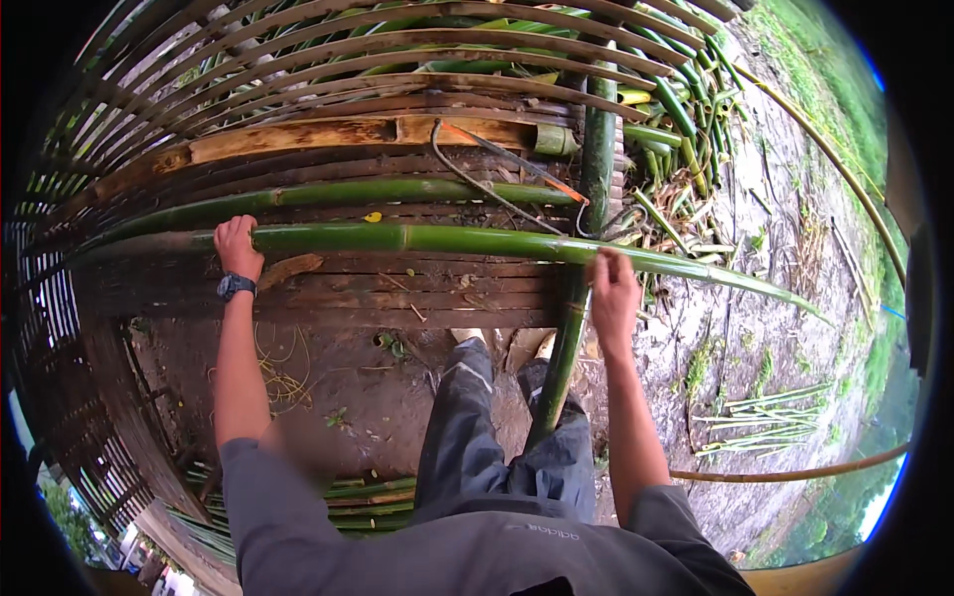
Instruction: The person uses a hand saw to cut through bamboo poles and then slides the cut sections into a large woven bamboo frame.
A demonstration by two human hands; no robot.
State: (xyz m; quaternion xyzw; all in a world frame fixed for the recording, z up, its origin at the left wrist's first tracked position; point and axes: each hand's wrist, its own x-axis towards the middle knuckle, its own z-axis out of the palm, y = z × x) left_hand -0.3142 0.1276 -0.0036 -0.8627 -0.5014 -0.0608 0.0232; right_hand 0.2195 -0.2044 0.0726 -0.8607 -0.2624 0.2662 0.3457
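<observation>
A long green bamboo pole (477, 238) lies crosswise in front of me, its thin right end reaching past the slatted bench. My left hand (238, 246), with a dark watch on the wrist, is closed over its left part. My right hand (614, 290) is at the pole's near edge, right of the middle, fingers curled; whatever is between them is hidden. Behind lies a second green pole (397, 192). A bow saw (512, 164) with an orange frame rests across that pole. An upright-running green pole (599, 139) passes under the held one toward my legs.
The bench (437, 293) has dark wooden slats. A split brown bamboo length (298, 141) lies behind the poles, near a curved slat wall (417, 42). Cut green pieces (686, 129) are heaped at the far right; thin sticks (765, 419) lie on the ground at right.
</observation>
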